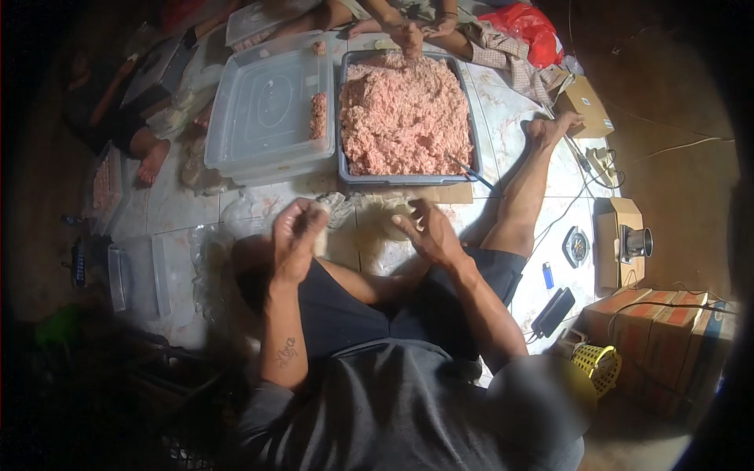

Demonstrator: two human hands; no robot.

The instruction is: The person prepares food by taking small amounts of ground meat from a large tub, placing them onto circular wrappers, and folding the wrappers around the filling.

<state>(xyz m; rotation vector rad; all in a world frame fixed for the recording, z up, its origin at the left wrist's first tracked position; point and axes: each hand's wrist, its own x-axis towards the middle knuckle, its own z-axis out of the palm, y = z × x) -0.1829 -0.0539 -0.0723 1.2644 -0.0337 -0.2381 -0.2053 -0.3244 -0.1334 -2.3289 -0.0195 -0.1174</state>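
My left hand point(297, 235) is curled around a pale, thin-looking piece point(321, 232), too blurred to name surely. To its right, my right hand point(435, 232) has its thumb and fingers bent beside a pale, roundish, blurred thing point(396, 228); whether it grips that thing is unclear. Beyond both hands stands a grey plastic tub point(406, 178) heaped with pink minced meat point(406, 118). A thin dark-handled utensil point(474, 173) leans in its near right corner. Left of the tub, a clear plastic container point(268, 112) holds short rows of pink filled pieces point(318, 115) along its right side.
Across the tub, another person's hand point(407, 40) touches the meat. A second person sits at far left. On the tiles at right lie an ashtray point(575, 247), a blue lighter point(548, 275), a black phone-like device point(552, 312) and cables. Cardboard boxes point(648, 341) and a yellow basket point(598, 368) stand nearby.
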